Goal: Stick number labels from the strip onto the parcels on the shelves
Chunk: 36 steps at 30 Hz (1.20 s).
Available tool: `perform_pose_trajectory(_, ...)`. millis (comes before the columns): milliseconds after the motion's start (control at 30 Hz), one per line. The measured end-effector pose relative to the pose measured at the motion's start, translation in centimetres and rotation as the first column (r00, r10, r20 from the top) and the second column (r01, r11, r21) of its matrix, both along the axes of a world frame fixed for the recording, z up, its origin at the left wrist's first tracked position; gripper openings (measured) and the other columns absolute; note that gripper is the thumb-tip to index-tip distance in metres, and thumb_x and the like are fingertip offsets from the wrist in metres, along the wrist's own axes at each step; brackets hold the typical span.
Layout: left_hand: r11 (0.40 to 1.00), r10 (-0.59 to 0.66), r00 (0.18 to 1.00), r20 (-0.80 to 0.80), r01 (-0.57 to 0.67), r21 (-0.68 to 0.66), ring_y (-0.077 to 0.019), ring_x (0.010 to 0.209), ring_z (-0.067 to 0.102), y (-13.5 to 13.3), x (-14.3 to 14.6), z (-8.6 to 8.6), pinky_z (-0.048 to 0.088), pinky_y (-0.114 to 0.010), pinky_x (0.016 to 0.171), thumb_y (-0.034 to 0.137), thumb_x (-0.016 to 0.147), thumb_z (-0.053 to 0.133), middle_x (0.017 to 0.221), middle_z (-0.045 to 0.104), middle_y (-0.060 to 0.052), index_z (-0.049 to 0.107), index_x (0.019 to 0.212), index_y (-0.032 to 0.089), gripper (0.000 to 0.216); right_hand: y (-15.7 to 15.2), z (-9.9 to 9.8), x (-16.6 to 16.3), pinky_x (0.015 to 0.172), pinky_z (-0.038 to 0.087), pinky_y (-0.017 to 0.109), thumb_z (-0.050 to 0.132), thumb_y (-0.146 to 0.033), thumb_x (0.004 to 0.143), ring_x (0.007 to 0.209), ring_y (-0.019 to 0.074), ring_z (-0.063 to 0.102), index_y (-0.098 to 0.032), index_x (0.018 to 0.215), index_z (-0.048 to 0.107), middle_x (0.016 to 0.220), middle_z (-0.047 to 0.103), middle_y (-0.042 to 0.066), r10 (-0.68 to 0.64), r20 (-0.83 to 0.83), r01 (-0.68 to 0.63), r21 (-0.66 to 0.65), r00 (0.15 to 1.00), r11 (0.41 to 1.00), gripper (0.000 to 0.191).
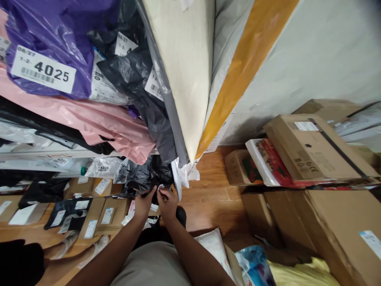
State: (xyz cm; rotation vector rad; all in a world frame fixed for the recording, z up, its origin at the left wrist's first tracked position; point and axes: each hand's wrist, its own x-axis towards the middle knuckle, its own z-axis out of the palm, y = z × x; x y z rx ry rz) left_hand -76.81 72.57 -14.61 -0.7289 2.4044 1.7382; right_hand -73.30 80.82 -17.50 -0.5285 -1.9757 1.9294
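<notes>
Both my hands reach down to a black plastic parcel bag (pixel 145 174) on a low shelf. My left hand (pixel 143 203) grips the bag's lower edge with its fingers curled. Right beside it, my right hand (pixel 168 203) pinches the same edge, near a small white label. Above hang more mailers: a purple bag (pixel 59 28) labelled 4025, a pink bag (pixel 98 119), a dark grey bag (pixel 139 87) and a tall cream and yellow parcel (pixel 190 71).
Shelves at the left hold several small labelled boxes and bags (pixel 104 214). Cardboard boxes (pixel 315 151) are stacked on the wooden floor (pixel 208 190) at the right. A blue and yellow bag (pixel 262 266) lies near my legs. Another person's feet (pixel 89 246) show at the lower left.
</notes>
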Motion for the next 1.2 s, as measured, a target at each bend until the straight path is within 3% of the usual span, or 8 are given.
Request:
perform_pose_trajectory(167,0.999,0.019,1.0,-0.016,-0.019,-0.04,-0.0303,0.084,0.066,0.3,0.5,0.5,0.049,-0.043,0.085,0.061,0.045,0.07,0.074,0.073,-0.01,0.066,0.062,0.018,0.046,-0.4,0.5,-0.5,0.065,0.056,0.03,0.066,-0.04,0.072,0.068,0.0201,0.069,-0.02,0.073,0.071,0.073,0.074,0.004,-0.065,0.176,0.104,-0.217,0.982,0.971,0.021)
perform_pose_trajectory(500,0.991,-0.115,0.993,-0.017,0.113,-0.068,-0.0247,0.073,0.063,0.4,1.0,1.2,0.049,-0.034,0.073,0.063,0.054,0.062,0.066,0.07,-0.007,0.066,0.061,0.018,0.046,-0.8,0.9,-0.9,0.067,0.056,0.031,0.066,-0.034,0.067,0.068,0.0208,0.069,-0.02,0.068,0.07,0.069,0.074,0.003,-0.084,0.225,0.16,-0.347,0.971,0.924,0.015)
perform_pose_trajectory(1000,0.995,-0.093,0.994,-0.053,0.091,-0.043,-0.0223,0.073,0.065,0.0,1.4,-0.9,0.051,-0.03,0.067,0.062,0.061,0.063,0.071,0.072,-0.007,0.069,0.071,0.015,0.048,-1.1,0.5,-0.7,0.067,0.056,0.03,0.061,-0.034,0.073,0.07,0.0203,0.069,-0.019,0.074,0.07,0.075,0.075,0.005,-0.112,0.196,0.159,-0.243,0.974,0.957,0.018)
perform_pose_trajectory(1200,0.999,-0.033,0.998,-0.047,0.033,-0.013,-0.0234,0.079,0.066,0.2,1.3,-0.2,0.051,-0.031,0.074,0.059,0.056,0.069,0.079,0.073,-0.008,0.07,0.077,0.014,0.05,-0.9,0.3,-0.8,0.068,0.055,0.03,0.061,-0.034,0.071,0.07,0.0196,0.069,-0.02,0.072,0.07,0.072,0.074,0.003,-0.099,0.205,0.152,-0.261,0.974,0.953,0.016)
